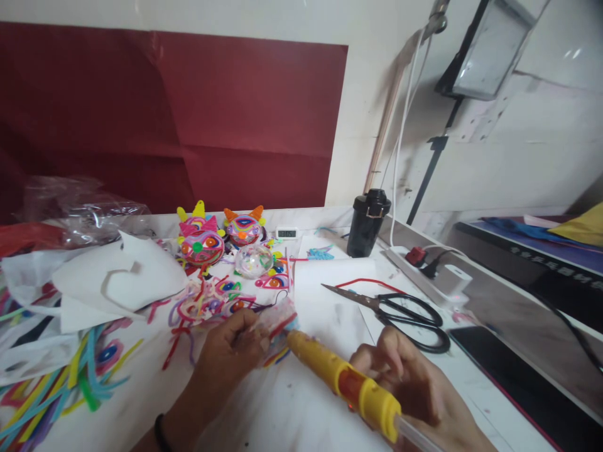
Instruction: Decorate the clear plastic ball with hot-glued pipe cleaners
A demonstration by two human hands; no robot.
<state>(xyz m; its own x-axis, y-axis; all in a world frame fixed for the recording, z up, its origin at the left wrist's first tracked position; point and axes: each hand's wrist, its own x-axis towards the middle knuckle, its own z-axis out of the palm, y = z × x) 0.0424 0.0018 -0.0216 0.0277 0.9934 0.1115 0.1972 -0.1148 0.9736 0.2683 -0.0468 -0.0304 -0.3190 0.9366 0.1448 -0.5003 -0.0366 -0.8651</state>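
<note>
In the head view, the white tabletop is spreading through the near middle, giving room between the left hand and the right hand. On the left, coloured strips and white paper are crowding the surface; farther off, decorated figures are standing close together. On the right, scissors are lying just beyond the right hand, their blades reaching over a white sheet, while a dark flat device is narrowing the near right.

The yellow glue gun is sitting in the right hand's grasp, fingers curling behind it, its handle being hidden. Its long axis is running from far left to near right, the nozzle pointing far left and a see-through glue stick jutting from the near right end. The left hand is pinching a see-through plastic piece with a red strip, right by the nozzle; I cannot tell whether nozzle and piece are touching
</note>
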